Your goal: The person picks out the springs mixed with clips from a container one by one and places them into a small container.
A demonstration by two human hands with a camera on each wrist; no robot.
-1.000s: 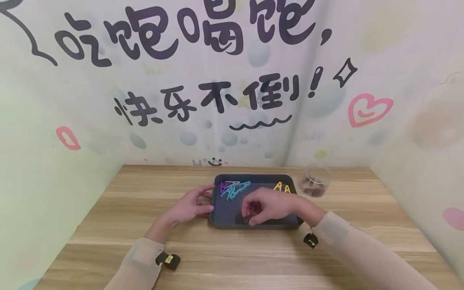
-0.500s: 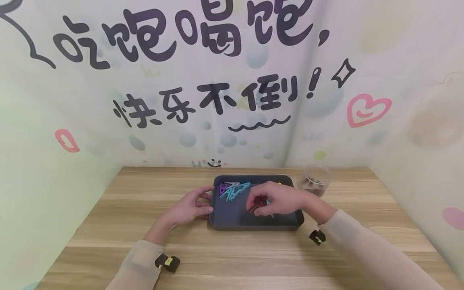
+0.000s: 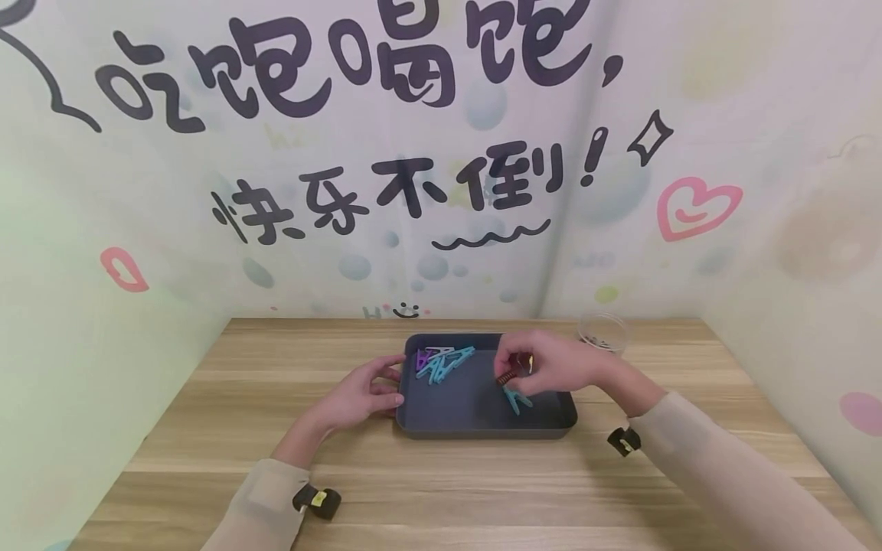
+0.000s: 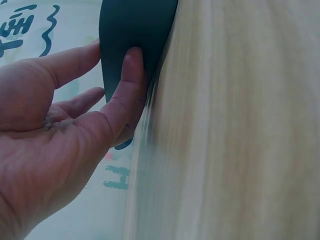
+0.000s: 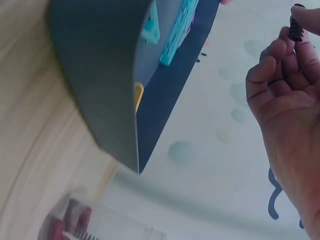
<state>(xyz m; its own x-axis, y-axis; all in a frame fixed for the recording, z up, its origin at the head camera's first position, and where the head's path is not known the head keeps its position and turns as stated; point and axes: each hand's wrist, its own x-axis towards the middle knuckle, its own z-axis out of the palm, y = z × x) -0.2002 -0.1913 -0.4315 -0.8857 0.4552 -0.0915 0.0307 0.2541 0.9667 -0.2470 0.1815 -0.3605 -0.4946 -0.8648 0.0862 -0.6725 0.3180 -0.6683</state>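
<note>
My left hand (image 3: 361, 392) rests against the left wall of the dark grey tray (image 3: 462, 434), its fingers spread along the outside. In the left wrist view my thumb (image 4: 132, 70) lies on that outer wall. Over the tray's right half, my right hand (image 3: 554, 361) pinches a small dark coiled piece (image 3: 506, 377), like a spring, between thumb and fingers. The right wrist view shows this coiled piece (image 5: 296, 27) at the fingertips. A turquoise clothespin (image 3: 517, 399) lies below the hand. Turquoise, purple and white clothespins (image 3: 444, 363) lie together at the tray's back left.
A clear plastic cup (image 3: 604, 330) stands behind the tray's right end, partly hidden by my right hand. Dark red pieces (image 5: 75, 215) are inside it. A yellow clothespin (image 5: 138, 95) shows at the tray's right end. The printed backdrop (image 3: 413, 268) rises behind the wooden table (image 3: 413, 490).
My right hand has moved right and back across the tray with the dark coiled piece, uncovering the turquoise clothespin and now covering the yellow ones. The left hand stays at the tray's wall.
</note>
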